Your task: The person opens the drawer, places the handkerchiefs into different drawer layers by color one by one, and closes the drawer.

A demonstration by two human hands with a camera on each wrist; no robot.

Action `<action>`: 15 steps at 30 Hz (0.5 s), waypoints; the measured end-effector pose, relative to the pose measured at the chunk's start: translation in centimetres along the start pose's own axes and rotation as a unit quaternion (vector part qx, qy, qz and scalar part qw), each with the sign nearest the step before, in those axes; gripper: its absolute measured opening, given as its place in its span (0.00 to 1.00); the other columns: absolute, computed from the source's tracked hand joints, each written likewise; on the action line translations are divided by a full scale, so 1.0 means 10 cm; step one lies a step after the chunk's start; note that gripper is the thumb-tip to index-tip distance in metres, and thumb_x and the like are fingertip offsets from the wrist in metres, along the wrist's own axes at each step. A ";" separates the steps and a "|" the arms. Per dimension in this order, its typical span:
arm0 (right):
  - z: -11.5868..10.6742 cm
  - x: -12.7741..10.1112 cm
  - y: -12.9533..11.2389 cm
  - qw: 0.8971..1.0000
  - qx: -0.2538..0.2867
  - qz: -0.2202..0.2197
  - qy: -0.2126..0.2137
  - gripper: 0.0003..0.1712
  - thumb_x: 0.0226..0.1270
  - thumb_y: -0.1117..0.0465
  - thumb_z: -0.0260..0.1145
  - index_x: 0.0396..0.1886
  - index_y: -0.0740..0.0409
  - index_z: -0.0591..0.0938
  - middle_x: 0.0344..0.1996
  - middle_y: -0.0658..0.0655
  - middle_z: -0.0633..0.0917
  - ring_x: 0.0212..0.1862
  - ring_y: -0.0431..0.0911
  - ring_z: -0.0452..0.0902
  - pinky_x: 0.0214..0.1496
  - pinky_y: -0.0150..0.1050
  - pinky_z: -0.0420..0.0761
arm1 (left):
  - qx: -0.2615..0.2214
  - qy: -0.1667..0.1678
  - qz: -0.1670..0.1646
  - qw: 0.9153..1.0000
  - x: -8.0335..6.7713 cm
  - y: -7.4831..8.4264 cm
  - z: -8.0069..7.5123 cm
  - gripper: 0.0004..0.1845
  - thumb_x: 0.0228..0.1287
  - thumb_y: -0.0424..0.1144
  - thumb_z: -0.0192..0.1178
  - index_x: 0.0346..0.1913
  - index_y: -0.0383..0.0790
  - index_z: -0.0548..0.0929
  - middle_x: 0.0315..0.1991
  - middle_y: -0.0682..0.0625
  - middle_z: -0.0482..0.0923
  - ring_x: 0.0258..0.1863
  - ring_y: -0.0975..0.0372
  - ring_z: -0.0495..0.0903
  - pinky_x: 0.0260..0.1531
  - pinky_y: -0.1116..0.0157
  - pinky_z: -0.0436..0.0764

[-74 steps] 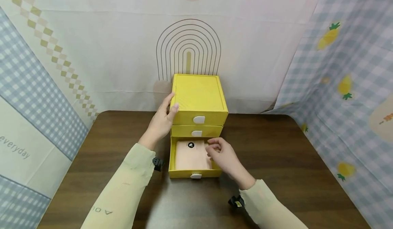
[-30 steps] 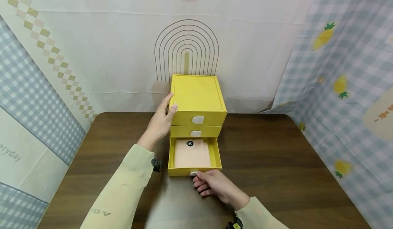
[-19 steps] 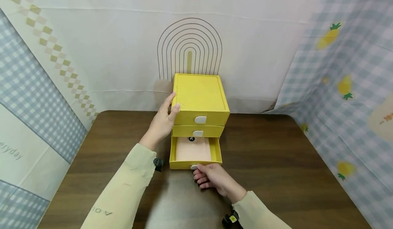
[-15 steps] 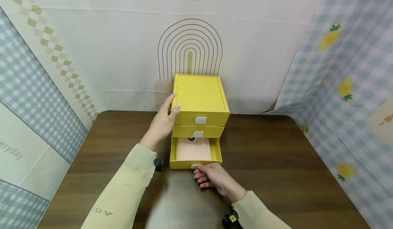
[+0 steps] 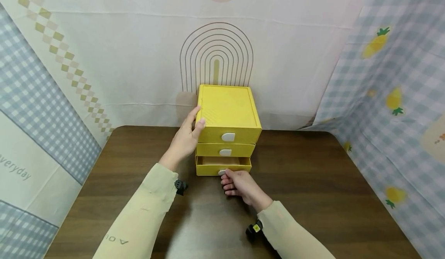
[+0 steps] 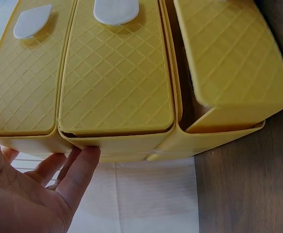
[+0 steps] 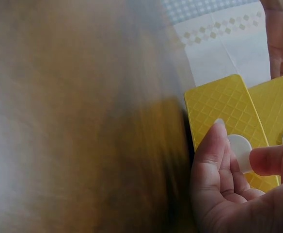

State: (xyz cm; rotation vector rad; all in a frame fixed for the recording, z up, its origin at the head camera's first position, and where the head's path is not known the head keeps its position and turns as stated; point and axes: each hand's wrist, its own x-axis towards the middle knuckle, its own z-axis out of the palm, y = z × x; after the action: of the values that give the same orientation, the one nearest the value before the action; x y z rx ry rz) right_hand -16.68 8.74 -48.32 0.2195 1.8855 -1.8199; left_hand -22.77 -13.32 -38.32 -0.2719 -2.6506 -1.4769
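Note:
A yellow three-tier drawer unit (image 5: 227, 106) stands at the back of the table. Its bottom drawer (image 5: 207, 170) sticks out partway; only a narrow strip of the pale pink folded item (image 5: 219, 161) inside shows. My right hand (image 5: 242, 184) pinches that drawer's white pull tab (image 7: 242, 150) between thumb and curled fingers, as the right wrist view shows. Against the unit's left side rests my left hand (image 5: 183, 140), thumb near the upper front edge. In the left wrist view, its extended fingers (image 6: 81, 177) touch the side wall. The middle drawer (image 5: 208, 149) protrudes slightly.
A dark brown wooden table (image 5: 306, 189) lies under both forearms. Patterned cloth (image 5: 139, 58) hangs behind the unit, with checked cloth (image 5: 368, 97) at the right. Black wrist cameras (image 5: 180, 187) sit on both cuffs.
My right hand went from the open drawer's right edge down to its pull tab, then moved inward with the drawer, which now covers most of the pink item. My left hand stays put.

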 end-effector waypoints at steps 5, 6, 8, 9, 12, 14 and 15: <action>-0.04 0.06 -0.05 1.000 -0.001 0.006 0.022 0.25 0.76 0.49 0.54 0.46 0.71 0.80 0.29 0.54 0.82 0.27 0.43 0.78 0.32 0.38 0.82 | -0.009 -0.012 0.006 1.000 -0.02 0.02 0.04 0.33 0.70 0.68 0.38 0.75 0.71 0.47 0.74 0.46 0.52 0.68 0.48 0.61 0.60 0.41 0.62; -0.06 0.08 -0.07 1.000 -0.002 0.005 0.027 0.25 0.76 0.49 0.54 0.46 0.71 0.80 0.30 0.55 0.82 0.28 0.43 0.78 0.32 0.38 0.82 | -0.010 -0.013 0.007 1.000 -0.02 0.02 0.05 0.33 0.70 0.68 0.38 0.75 0.71 0.47 0.74 0.47 0.52 0.67 0.48 0.61 0.60 0.41 0.62; -0.07 0.12 -0.10 1.000 -0.006 -0.003 0.030 0.25 0.76 0.50 0.54 0.47 0.71 0.80 0.30 0.55 0.82 0.28 0.44 0.78 0.32 0.38 0.82 | -0.010 -0.008 0.012 1.000 -0.01 0.03 0.05 0.33 0.70 0.68 0.37 0.75 0.70 0.47 0.74 0.47 0.52 0.68 0.49 0.61 0.61 0.42 0.62; -0.07 0.14 -0.12 0.999 -0.007 -0.005 0.031 0.25 0.76 0.50 0.54 0.47 0.71 0.80 0.31 0.55 0.82 0.29 0.44 0.78 0.33 0.38 0.82 | -0.009 -0.006 0.013 1.000 -0.01 0.04 0.04 0.33 0.70 0.68 0.37 0.75 0.70 0.47 0.74 0.47 0.52 0.68 0.49 0.61 0.61 0.42 0.62; -0.06 0.19 -0.15 0.999 -0.010 -0.009 0.030 0.25 0.76 0.50 0.54 0.48 0.71 0.80 0.31 0.55 0.82 0.29 0.44 0.78 0.33 0.38 0.82 | -0.006 0.002 0.019 1.000 0.01 0.03 0.03 0.33 0.70 0.68 0.37 0.76 0.69 0.48 0.74 0.47 0.53 0.68 0.49 0.60 0.61 0.42 0.62; -0.05 0.21 -0.15 0.999 -0.011 -0.006 0.031 0.25 0.75 0.49 0.54 0.48 0.70 0.80 0.32 0.55 0.82 0.29 0.44 0.78 0.34 0.38 0.82 | -0.005 0.002 0.020 1.000 0.01 0.03 0.02 0.33 0.70 0.68 0.37 0.76 0.69 0.48 0.74 0.47 0.52 0.68 0.49 0.60 0.61 0.42 0.62; -0.05 0.22 -0.14 0.999 -0.012 -0.005 0.030 0.25 0.75 0.49 0.54 0.48 0.70 0.80 0.32 0.55 0.82 0.30 0.44 0.78 0.34 0.38 0.82 | -0.005 0.001 0.020 1.000 0.01 0.03 0.01 0.33 0.70 0.68 0.37 0.76 0.70 0.47 0.74 0.46 0.52 0.68 0.49 0.59 0.61 0.42 0.62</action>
State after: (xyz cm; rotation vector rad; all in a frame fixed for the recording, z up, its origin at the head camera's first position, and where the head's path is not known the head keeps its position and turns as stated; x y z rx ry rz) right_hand -19.30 8.58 -48.05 0.2604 1.9515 -1.8163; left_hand -22.81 -13.05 -38.15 -0.3213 -2.6217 -1.4783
